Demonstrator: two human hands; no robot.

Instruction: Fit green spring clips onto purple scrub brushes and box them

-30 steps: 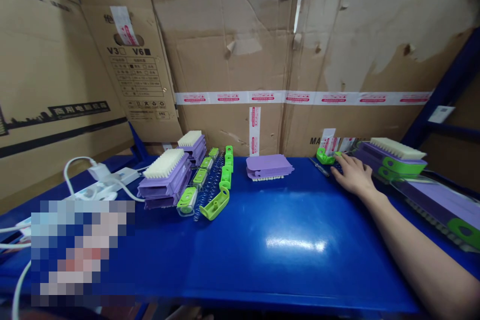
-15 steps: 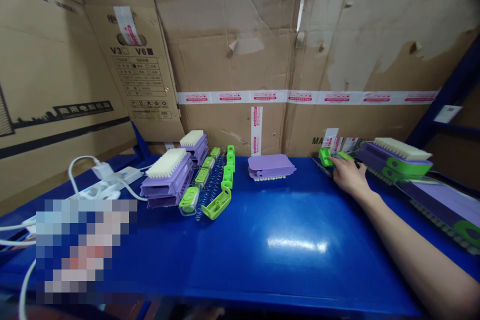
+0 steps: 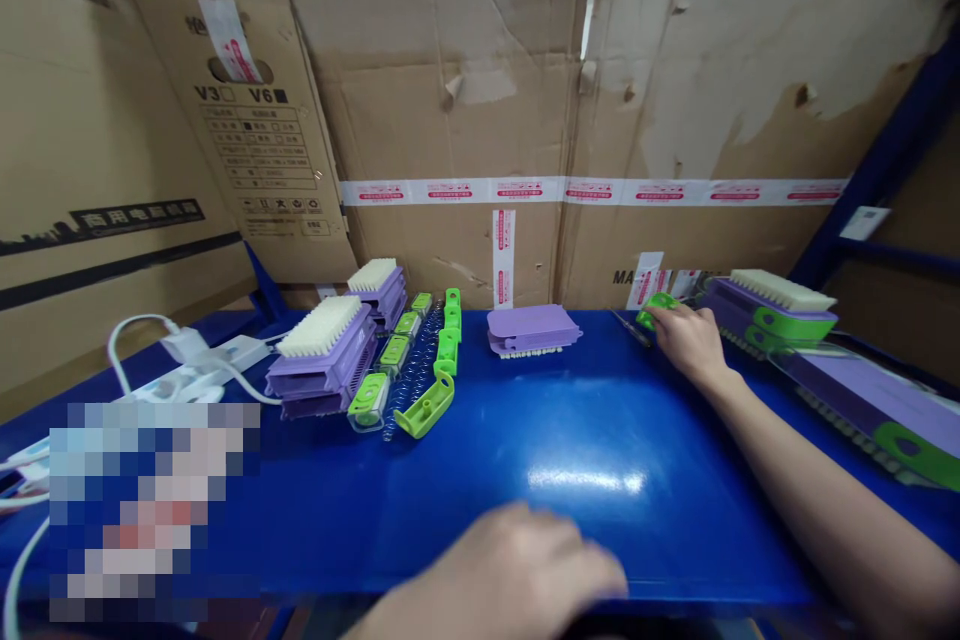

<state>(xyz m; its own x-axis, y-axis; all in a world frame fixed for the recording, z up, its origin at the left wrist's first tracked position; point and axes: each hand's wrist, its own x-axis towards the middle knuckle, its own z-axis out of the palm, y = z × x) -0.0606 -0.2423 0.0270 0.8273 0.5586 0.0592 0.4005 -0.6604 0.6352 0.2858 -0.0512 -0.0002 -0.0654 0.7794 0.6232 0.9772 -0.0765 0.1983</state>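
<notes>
Gripping a green clip between thumb and fingers, the right hand sits at the far right of the blue table, just beside stacked purple brushes; the left hand hovers blurred at the near edge, grip not determinable; a clear tray holds a purple brush body; the cardboard box reads "V3" and "V6"; tape print illegible

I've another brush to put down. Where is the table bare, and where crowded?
Bare: the wide table middle, between the green handle, the face-down purple brush, the right hand gripping a green part, and the left hand at the near edge. Crowded: the left, with stacked brushes, springs and power strip, and the right edge, lined with a row of brushes.
</notes>
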